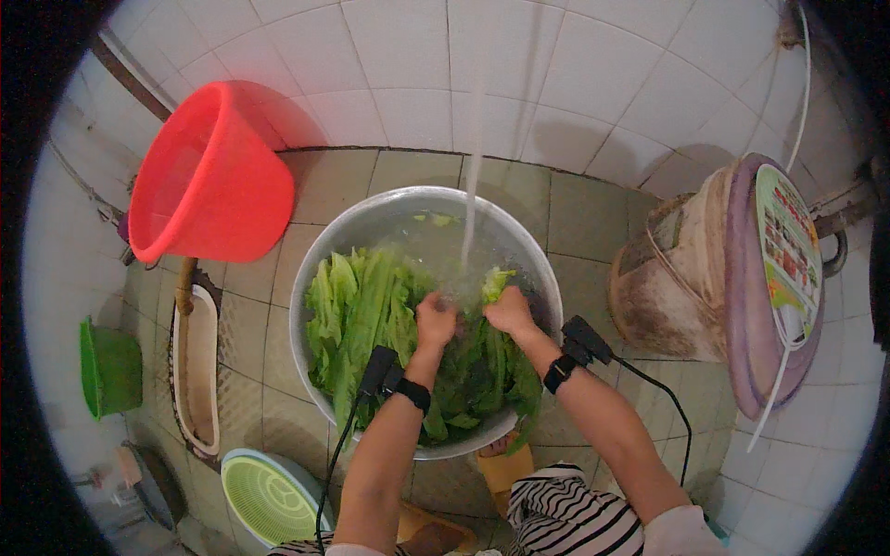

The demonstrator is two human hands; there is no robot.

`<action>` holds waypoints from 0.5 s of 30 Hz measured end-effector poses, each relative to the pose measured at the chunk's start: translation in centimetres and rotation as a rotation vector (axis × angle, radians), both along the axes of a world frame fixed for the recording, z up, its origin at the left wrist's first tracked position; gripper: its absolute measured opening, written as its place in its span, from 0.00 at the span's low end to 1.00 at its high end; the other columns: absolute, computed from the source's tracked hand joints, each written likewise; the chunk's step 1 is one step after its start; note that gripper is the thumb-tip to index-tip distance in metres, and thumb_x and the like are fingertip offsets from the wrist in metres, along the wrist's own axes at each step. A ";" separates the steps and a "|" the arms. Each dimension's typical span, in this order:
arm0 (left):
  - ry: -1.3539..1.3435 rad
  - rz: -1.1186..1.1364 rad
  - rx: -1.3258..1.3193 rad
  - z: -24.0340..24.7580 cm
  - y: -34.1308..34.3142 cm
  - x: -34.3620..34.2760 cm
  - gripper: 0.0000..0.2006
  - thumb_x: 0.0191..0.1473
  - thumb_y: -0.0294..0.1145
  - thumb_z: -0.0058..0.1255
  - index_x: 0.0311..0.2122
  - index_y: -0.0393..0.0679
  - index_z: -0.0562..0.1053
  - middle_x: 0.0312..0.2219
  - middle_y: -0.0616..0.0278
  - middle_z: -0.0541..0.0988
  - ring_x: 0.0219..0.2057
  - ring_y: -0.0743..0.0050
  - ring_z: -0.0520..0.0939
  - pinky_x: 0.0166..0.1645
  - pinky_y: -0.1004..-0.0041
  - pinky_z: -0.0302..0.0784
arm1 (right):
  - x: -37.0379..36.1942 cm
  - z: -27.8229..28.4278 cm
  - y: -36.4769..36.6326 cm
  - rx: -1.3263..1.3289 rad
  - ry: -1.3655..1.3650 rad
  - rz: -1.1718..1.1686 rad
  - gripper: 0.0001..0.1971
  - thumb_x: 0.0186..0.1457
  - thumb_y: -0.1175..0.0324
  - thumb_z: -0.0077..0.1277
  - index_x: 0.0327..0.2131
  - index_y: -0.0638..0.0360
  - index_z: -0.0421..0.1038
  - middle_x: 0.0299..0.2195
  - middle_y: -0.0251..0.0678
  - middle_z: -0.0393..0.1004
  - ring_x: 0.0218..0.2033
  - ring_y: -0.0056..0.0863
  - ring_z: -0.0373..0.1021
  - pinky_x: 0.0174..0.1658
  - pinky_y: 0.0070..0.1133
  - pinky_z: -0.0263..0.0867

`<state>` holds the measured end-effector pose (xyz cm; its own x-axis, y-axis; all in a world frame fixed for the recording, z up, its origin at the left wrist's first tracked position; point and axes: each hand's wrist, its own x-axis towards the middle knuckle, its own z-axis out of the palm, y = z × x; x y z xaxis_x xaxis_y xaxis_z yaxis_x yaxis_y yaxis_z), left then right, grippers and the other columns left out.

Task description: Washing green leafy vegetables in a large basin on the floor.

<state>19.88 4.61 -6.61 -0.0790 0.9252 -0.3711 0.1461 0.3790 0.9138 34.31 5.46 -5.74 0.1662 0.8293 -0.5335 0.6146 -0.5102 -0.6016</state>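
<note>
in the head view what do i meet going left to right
Green bucket → squat toilet → light-green strainer → left hand → right hand → stained bucket.

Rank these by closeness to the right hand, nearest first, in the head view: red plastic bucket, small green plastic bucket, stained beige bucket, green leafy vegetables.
From the right hand:
1. Green leafy vegetables: at the hand.
2. Stained beige bucket: to its right.
3. Red plastic bucket: upper left.
4. Small green plastic bucket: far left.

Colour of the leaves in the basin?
The leaves are green, some lighter, some darker; best seen in the head view.
</note>
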 end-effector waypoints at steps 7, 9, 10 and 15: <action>0.125 0.195 -0.129 -3.1 -0.5 -0.7 0.21 0.43 0.41 0.48 0.38 0.34 0.66 0.29 0.50 0.73 0.33 0.62 0.73 0.39 0.69 0.66 | -1.3 1.6 -0.6 -0.060 -0.175 -0.010 0.13 0.33 0.71 0.47 0.27 0.70 0.68 0.29 0.54 0.69 0.35 0.48 0.66 0.38 0.31 0.62; 0.189 -0.147 -0.095 -1.2 -0.4 1.0 0.23 0.43 0.45 0.46 0.39 0.35 0.66 0.28 0.51 0.74 0.31 0.63 0.74 0.37 0.68 0.66 | -0.7 1.2 -0.6 -0.029 -0.158 -0.051 0.13 0.33 0.72 0.46 0.26 0.71 0.68 0.29 0.54 0.69 0.36 0.48 0.66 0.38 0.31 0.61; 0.186 -0.148 -0.090 -1.0 -0.4 1.3 0.23 0.43 0.45 0.46 0.39 0.35 0.66 0.28 0.51 0.74 0.31 0.63 0.74 0.37 0.68 0.66 | -0.4 0.3 -0.3 -0.037 -0.089 0.051 0.14 0.34 0.70 0.46 0.28 0.68 0.68 0.31 0.53 0.69 0.36 0.45 0.66 0.38 0.31 0.62; 0.121 -0.091 -0.021 -1.6 -0.7 -0.1 0.17 0.45 0.35 0.46 0.38 0.34 0.67 0.19 0.55 0.75 0.21 0.70 0.74 0.28 0.72 0.68 | -0.3 0.1 -0.7 -0.015 0.096 0.036 0.14 0.32 0.71 0.50 0.28 0.68 0.68 0.26 0.44 0.71 0.30 0.32 0.69 0.34 0.25 0.62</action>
